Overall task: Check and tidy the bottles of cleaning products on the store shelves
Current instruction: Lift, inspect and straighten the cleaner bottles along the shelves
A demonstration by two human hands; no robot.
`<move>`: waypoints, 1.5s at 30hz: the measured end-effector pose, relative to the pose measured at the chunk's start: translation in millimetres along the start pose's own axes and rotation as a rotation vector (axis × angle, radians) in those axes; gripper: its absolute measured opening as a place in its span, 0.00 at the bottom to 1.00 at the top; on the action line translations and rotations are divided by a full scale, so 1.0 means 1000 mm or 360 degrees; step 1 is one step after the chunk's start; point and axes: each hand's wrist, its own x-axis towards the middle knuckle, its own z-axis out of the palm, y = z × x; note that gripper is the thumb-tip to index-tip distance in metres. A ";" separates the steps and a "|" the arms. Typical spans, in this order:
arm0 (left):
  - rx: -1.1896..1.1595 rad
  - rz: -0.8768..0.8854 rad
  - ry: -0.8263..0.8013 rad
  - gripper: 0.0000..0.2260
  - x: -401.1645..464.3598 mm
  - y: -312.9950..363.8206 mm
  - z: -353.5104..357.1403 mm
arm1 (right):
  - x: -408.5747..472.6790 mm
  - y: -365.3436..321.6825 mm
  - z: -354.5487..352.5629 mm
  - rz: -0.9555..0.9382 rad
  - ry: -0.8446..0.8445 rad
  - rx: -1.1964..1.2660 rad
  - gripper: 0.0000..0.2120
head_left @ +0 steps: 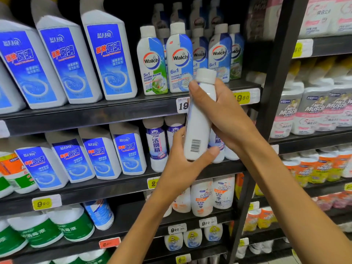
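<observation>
A white bottle [200, 119] with a white cap is held upright in front of the shelves, its barcode side facing me. My right hand [222, 113] grips its upper half, fingers wrapped round the neck below the cap. My left hand [182, 164] holds its base, thumb across the front under the barcode. Behind it stand the Walch washing machine cleaner bottles [179, 61] on the upper shelf and white bottles with purple labels [157, 147] on the shelf below.
Blue-labelled angled toilet cleaner bottles [112, 56] fill the left of both shelves. Green-labelled bottles [72, 225] sit lower left, Mr Muscle bottles [222, 193] below centre. A dark upright post [274, 77] divides off the right-hand bay of pink-labelled bottles [308, 113]. Price tags [245, 96] line the shelf edges.
</observation>
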 end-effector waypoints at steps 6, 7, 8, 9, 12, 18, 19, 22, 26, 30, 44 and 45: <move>-0.0947 -0.0130 -0.0442 0.26 0.012 -0.001 -0.014 | -0.001 -0.007 -0.021 0.0133 -0.0255 0.0370 0.12; -0.0967 -0.0140 -0.0498 0.26 0.015 0.002 -0.014 | 0.000 -0.008 -0.024 0.0153 -0.0258 0.0345 0.13; -0.0886 -0.0144 -0.0500 0.27 0.020 0.005 -0.013 | 0.002 -0.009 -0.025 0.0159 -0.0253 0.0324 0.14; -0.0731 -0.0128 -0.0442 0.26 0.025 0.010 -0.012 | 0.005 -0.011 -0.026 0.0137 -0.0231 0.0312 0.14; -0.0234 0.0037 -0.0127 0.17 0.047 0.025 -0.011 | 0.019 -0.018 -0.033 -0.0047 -0.0083 0.0289 0.15; 0.0436 0.0528 0.0474 0.12 0.096 0.056 0.006 | 0.058 -0.033 -0.046 -0.0323 -0.0012 0.0355 0.19; 0.0548 0.0553 0.0567 0.14 0.102 0.056 0.010 | 0.064 -0.035 -0.048 -0.0350 -0.0008 0.0337 0.19; 0.0827 0.0614 0.0814 0.18 0.115 0.052 0.016 | 0.076 -0.033 -0.054 -0.0417 0.0021 0.0233 0.19; 0.0905 0.0668 0.0859 0.17 0.122 0.042 0.024 | 0.087 -0.019 -0.064 -0.0400 0.0074 0.0201 0.19; 0.0921 0.0554 0.0760 0.17 0.130 0.032 0.032 | 0.101 -0.006 -0.071 -0.0320 0.0186 0.0209 0.19; 0.1119 0.0569 0.0766 0.21 0.133 0.022 0.043 | 0.122 0.018 -0.085 -0.0362 0.0322 -0.0458 0.23; 0.1159 0.0551 0.0752 0.22 0.134 0.022 0.042 | 0.121 0.018 -0.087 -0.0354 0.0283 -0.0506 0.25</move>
